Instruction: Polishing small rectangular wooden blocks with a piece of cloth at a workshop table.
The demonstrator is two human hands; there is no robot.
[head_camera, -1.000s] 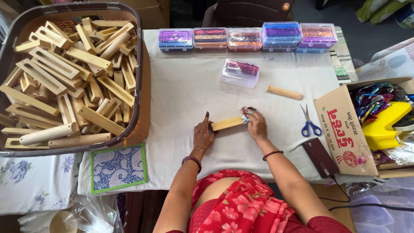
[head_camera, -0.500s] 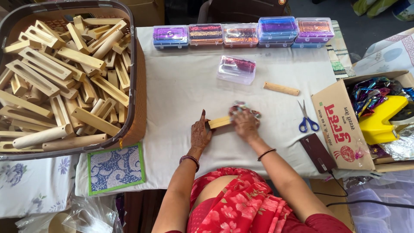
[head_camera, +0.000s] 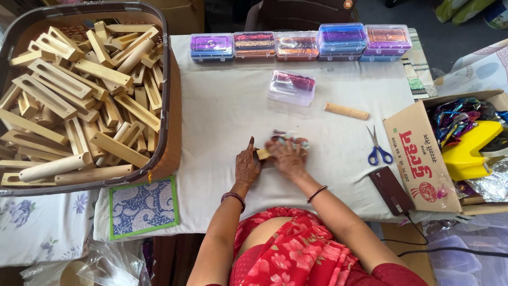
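Observation:
A small wooden block (head_camera: 263, 154) lies on the white cloth-covered table (head_camera: 222, 122), mostly covered by my hands. My left hand (head_camera: 247, 166) holds its left end, index finger pointing up. My right hand (head_camera: 287, 155) presses over the rest of the block together with a piece of shiny multicoloured foil (head_camera: 290, 139) that shows above my fingers. Both wrists wear bangles.
A big basket (head_camera: 169, 106) of wooden pieces stands at the left. Along the far edge sit several clear boxes of coloured glitter (head_camera: 296, 43); one more box (head_camera: 291, 87) stands nearer. A wooden stick (head_camera: 346, 110), blue scissors (head_camera: 377, 149), a dark device (head_camera: 391, 189) and a cardboard box (head_camera: 418, 153) lie to the right.
My right hand has slid left over the block, now covering most of it with the foil. My left hand stays at the block's left end.

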